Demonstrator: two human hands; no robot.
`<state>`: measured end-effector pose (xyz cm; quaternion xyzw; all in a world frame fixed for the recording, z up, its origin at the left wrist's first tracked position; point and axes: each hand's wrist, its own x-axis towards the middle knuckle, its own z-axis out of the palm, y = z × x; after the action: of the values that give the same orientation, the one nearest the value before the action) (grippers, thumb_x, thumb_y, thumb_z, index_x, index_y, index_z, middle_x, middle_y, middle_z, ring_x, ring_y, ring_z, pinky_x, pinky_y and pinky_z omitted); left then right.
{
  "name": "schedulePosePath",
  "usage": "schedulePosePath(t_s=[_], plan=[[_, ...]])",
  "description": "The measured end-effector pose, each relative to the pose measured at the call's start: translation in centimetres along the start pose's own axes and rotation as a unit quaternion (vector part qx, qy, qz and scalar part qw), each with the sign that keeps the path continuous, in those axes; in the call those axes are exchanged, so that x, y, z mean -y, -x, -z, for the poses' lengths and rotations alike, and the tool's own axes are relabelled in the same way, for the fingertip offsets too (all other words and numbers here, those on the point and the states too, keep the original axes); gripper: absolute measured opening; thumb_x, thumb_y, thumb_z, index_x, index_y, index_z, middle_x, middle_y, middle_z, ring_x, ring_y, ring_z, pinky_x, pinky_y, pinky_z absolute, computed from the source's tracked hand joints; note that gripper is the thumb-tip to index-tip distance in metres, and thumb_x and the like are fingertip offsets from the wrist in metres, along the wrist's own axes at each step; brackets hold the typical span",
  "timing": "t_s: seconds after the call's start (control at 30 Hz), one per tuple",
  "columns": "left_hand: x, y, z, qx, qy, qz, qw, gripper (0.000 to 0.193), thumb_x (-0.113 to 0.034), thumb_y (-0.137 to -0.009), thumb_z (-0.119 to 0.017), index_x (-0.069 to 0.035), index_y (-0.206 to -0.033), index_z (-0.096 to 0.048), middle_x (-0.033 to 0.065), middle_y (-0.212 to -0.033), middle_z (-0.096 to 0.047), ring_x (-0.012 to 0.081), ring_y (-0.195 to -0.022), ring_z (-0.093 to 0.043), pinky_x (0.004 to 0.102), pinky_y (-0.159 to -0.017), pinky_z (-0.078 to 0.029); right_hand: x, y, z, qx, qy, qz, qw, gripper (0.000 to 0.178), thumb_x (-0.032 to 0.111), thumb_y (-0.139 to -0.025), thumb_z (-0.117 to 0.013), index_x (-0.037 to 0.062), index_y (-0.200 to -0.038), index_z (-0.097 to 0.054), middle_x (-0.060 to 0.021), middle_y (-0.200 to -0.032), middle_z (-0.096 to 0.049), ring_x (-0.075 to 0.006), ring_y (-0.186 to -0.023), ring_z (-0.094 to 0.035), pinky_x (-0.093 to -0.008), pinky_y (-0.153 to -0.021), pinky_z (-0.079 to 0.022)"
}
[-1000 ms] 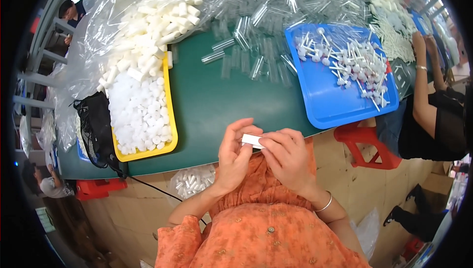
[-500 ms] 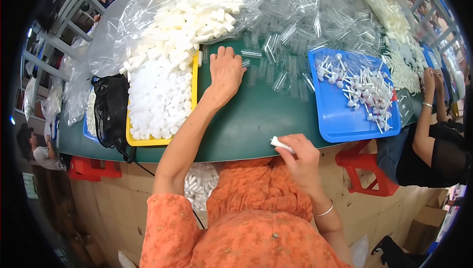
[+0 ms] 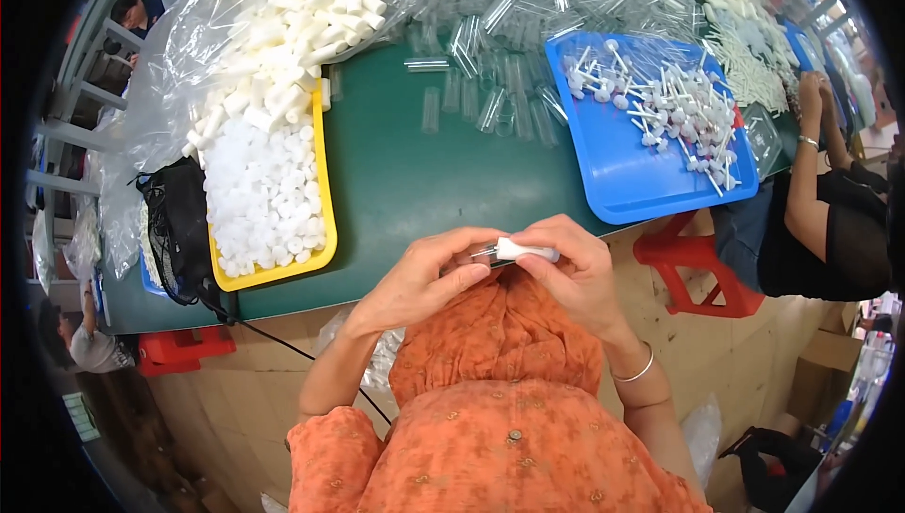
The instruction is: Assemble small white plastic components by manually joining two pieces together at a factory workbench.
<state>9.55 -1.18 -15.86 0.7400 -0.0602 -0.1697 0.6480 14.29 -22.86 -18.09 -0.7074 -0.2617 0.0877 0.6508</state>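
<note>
Both hands meet above the table's near edge. My left hand point(image 3: 429, 277) is closed, pinching a clear plastic tube point(image 3: 484, 253) that shows only in part between thumb and fingers. My right hand point(image 3: 575, 273) is closed on a white cylindrical plug point(image 3: 510, 249), its end against the tube's mouth; whether it has gone inside, I cannot tell. To the left stands a yellow tray point(image 3: 328, 221) of small white caps point(image 3: 269, 197). Cream foam cylinders point(image 3: 287, 51) are heaped behind it. Loose clear tubes point(image 3: 514, 89) lie across the table's far middle.
A blue tray point(image 3: 627, 197) with white-stemmed pieces point(image 3: 679, 103) sits at the right. A black mesh bag point(image 3: 177, 221) lies left of the yellow tray. At the right, another person's hands point(image 3: 813, 89) are at work beside a red stool point(image 3: 693, 273).
My left hand has come back from the far tubes to the near edge with a clear tube in it. My right hand has brought the white plug up to it. The view has shifted.
</note>
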Motion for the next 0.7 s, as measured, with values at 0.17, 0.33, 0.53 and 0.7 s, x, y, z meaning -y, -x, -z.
schedulePosePath(t_s=[0.17,0.33,0.53,0.7], plan=[[0.1,0.5,-0.6,-0.010,-0.062,-0.002,0.998,0.032,-0.006,-0.094,-0.060,0.000,-0.126,-0.055,0.0025,-0.089,-0.060,0.0084,-0.076,-0.053,0.0250,-0.069,-0.045,0.4,0.3,0.1,0.029,0.109,0.039,0.993,0.021,-0.002,-0.081,-0.071,0.0022,-0.102,-0.069,-0.0093,-0.095,-0.067,-0.0186,-0.078,-0.064,-0.0276,-0.064,-0.050],[-0.2,1.3,-0.7,0.018,-0.088,0.049,0.995,0.027,-0.006,-0.093,-0.061,0.000,-0.119,-0.057,0.0032,-0.091,-0.062,0.0082,-0.077,-0.055,0.0256,-0.069,-0.046,0.8,0.1,-0.2,0.084,0.144,0.117,0.979,0.020,-0.001,-0.080,-0.072,0.0014,-0.099,-0.068,-0.0101,-0.094,-0.067,-0.0223,-0.078,-0.065,-0.0296,-0.067,-0.052],[0.2,2.0,-1.1,-0.040,-0.104,-0.027,0.993,0.024,-0.010,-0.093,-0.060,-0.003,-0.116,-0.061,0.0111,-0.092,-0.066,0.0198,-0.079,-0.063,0.0318,-0.073,-0.050,1.6,0.9,2.2,0.090,0.037,-0.077,0.992,0.019,-0.001,-0.083,-0.071,-0.0010,-0.101,-0.064,-0.0056,-0.093,-0.067,-0.0122,-0.083,-0.065,-0.0247,-0.072,-0.053],[1.6,3.0,-3.1,-0.025,-0.086,-0.001,0.996,0.019,-0.016,-0.099,-0.053,-0.003,-0.111,-0.060,0.0124,-0.089,-0.063,0.0234,-0.079,-0.059,0.0348,-0.075,-0.048,0.2,2.1,-0.1,0.123,-0.052,-0.095,0.987,0.011,0.000,-0.089,-0.067,-0.0021,-0.099,-0.062,-0.0067,-0.089,-0.066,-0.0101,-0.080,-0.064,-0.0238,-0.070,-0.053]])
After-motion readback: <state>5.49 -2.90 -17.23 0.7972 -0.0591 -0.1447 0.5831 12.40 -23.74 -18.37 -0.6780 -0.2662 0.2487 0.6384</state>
